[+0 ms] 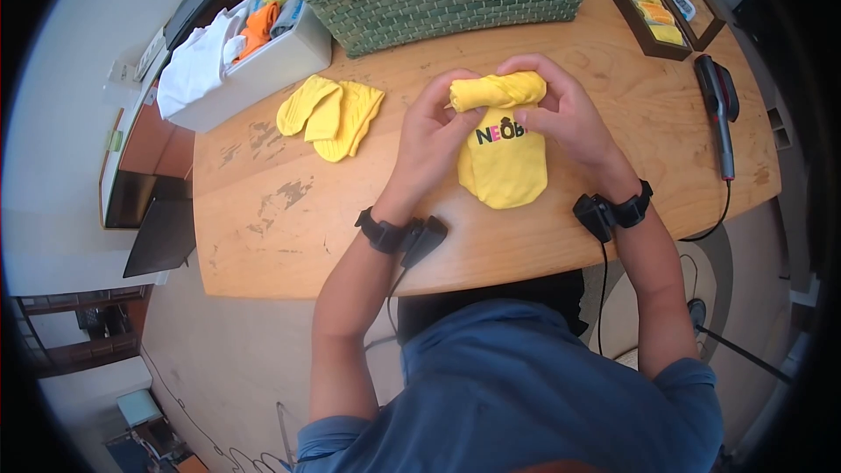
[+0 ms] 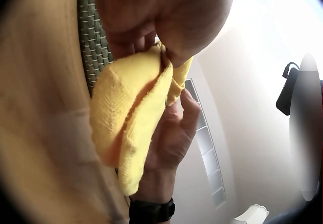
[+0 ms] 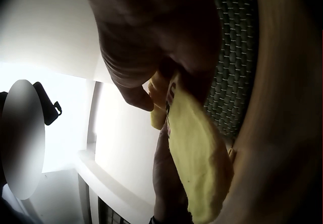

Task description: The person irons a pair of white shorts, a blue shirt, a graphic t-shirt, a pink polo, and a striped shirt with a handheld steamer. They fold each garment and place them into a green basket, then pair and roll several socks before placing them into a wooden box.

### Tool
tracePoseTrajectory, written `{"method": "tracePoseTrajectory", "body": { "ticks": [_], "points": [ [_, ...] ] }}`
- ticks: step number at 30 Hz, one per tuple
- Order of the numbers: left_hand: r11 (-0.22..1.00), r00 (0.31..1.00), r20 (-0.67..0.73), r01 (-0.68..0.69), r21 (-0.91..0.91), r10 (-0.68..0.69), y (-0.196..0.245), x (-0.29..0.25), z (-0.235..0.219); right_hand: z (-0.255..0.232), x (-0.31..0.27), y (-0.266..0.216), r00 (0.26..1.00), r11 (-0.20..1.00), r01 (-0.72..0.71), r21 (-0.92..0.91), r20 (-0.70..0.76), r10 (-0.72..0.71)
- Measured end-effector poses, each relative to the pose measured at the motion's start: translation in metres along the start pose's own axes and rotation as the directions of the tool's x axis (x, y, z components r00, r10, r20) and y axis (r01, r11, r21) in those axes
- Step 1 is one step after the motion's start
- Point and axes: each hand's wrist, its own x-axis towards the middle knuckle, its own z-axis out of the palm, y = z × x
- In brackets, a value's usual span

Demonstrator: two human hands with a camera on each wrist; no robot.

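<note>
Between both hands is a pair of yellow socks (image 1: 504, 173), rolled into a thick band at the upper end, with lettering starting "NEOB" below the roll. My left hand (image 1: 431, 133) grips the left end of the roll, thumb on the near side. At its right end my right hand (image 1: 571, 118) holds it the same way. The unrolled part hangs toward me over the table, its layers parted in the left wrist view (image 2: 126, 113). Another yellow sock pair (image 1: 337, 118), ribbed and loosely folded, lies on the table left of my left hand.
A green woven basket (image 1: 447, 4) with clothes stands at the back of the wooden table (image 1: 263, 254). At the back left is a white bin (image 1: 289, 61) of clothing. To the right are a brown box (image 1: 653, 39) holding folded yellow items and a corded black-and-grey appliance (image 1: 720, 118).
</note>
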Motion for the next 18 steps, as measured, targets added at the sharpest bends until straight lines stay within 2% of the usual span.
{"method": "tracePoseTrajectory", "body": {
  "ticks": [1, 4, 7, 10, 13, 16, 18],
  "points": [
    [1.000, 1.000, 0.005, 0.012, -0.008, -0.012, 0.000, 0.000, 0.000, 0.000, 0.000, -0.001, 1.000, 1.000, -0.013, 0.016, 0.022, 0.013],
    [0.998, 1.000, -0.005, 0.030, -0.063, -0.030, -0.003, 0.000, 0.001, 0.002, 0.001, 0.003, 0.996, 0.996, -0.081, -0.031, -0.048, 0.080],
    [0.998, 0.999, 0.003, 0.037, -0.051, -0.037, 0.000, 0.001, 0.002, 0.002, 0.001, 0.008, 0.994, 0.980, 0.087, -0.181, -0.044, -0.096],
    [0.992, 0.999, 0.030, 0.045, -0.120, -0.041, 0.005, -0.001, 0.004, -0.002, 0.002, 0.012, 0.980, 0.916, 0.177, -0.360, -0.023, -0.198],
    [0.988, 0.994, -0.052, 0.090, -0.124, -0.097, -0.001, 0.001, -0.001, 0.000, 0.003, 0.013, 0.984, 0.947, 0.175, -0.268, 0.028, -0.174],
    [0.997, 0.997, -0.037, 0.072, -0.030, -0.073, 0.003, 0.000, -0.002, 0.005, 0.003, 0.000, 0.990, 0.992, -0.108, -0.065, -0.103, 0.101],
    [0.999, 0.999, -0.043, -0.005, 0.039, 0.007, 0.000, 0.001, -0.004, 0.000, 0.006, 0.006, 0.985, 0.984, -0.165, -0.070, -0.069, 0.160]
  ]
}}
